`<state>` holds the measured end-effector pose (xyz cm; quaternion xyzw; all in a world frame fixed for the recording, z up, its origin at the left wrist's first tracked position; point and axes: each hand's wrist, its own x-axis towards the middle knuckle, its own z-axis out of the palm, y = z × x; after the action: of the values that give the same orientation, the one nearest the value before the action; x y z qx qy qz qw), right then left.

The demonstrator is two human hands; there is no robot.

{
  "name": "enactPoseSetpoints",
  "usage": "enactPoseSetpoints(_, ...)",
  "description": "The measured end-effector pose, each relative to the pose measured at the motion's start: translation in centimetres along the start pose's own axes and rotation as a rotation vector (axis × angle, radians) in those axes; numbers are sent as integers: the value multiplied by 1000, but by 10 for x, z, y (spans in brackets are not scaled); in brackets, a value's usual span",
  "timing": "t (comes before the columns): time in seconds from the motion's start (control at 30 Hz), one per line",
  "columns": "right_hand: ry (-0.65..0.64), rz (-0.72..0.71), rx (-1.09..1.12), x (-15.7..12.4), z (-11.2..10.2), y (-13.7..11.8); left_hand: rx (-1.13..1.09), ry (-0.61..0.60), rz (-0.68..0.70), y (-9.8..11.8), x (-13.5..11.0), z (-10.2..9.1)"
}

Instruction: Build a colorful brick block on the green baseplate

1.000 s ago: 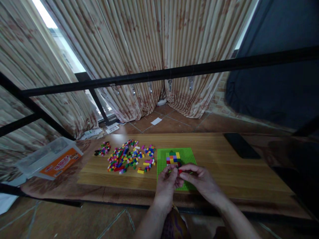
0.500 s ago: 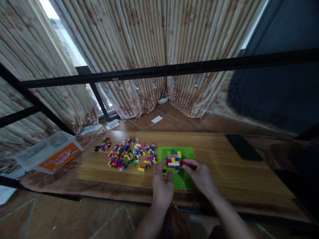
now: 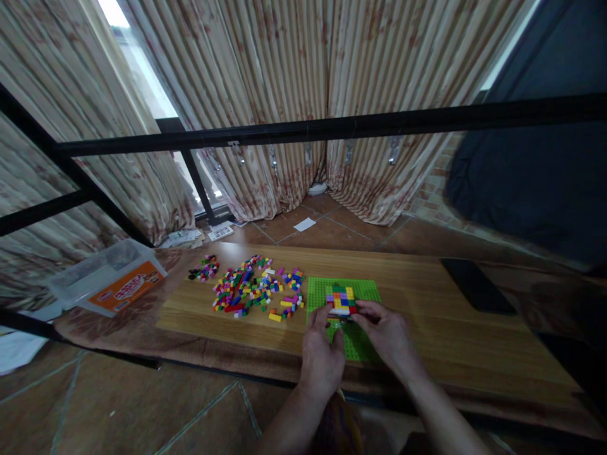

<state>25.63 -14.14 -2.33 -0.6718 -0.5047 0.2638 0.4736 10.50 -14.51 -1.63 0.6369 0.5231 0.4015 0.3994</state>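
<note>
A green baseplate lies on the wooden table. On it stands a small block of many-coloured bricks. My right hand reaches to the block's front right corner, its fingertips pinched at a red brick there. My left hand rests on the baseplate's front left part, fingers curled, one fingertip beside the block. Whether the left hand holds anything is hidden.
A heap of loose coloured bricks lies left of the baseplate. A clear plastic box with an orange label sits at the far left. A dark phone lies to the right. A black metal bar crosses in front of the curtains.
Both hands moved forward from the baseplate's near edge to the brick block. The red brick held between the hands went with the right hand to the block's corner. The view shifted left.
</note>
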Motion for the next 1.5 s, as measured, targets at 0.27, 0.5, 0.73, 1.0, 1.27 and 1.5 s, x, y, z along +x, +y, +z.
enactPoseSetpoints(0.27,-8,98,63,3,-5,9,22,17,2,-2,0,1)
enactPoseSetpoints(0.5,-6,269,126,7,5,3,1,23,-47,-1,0,2)
enactPoseSetpoints(0.73,-30,259,87,6,8,3,10,7,-53,-3,1,2)
enactPoseSetpoints(1.0,22,287,157,7,18,8,-10,-26,-89,0,2,2)
enactPoseSetpoints(1.27,91,349,226,10,15,19,74,-91,-151,-6,5,-5)
enactPoseSetpoints(1.5,129,322,260,21,16,37,40,-161,-238,-17,28,-14)
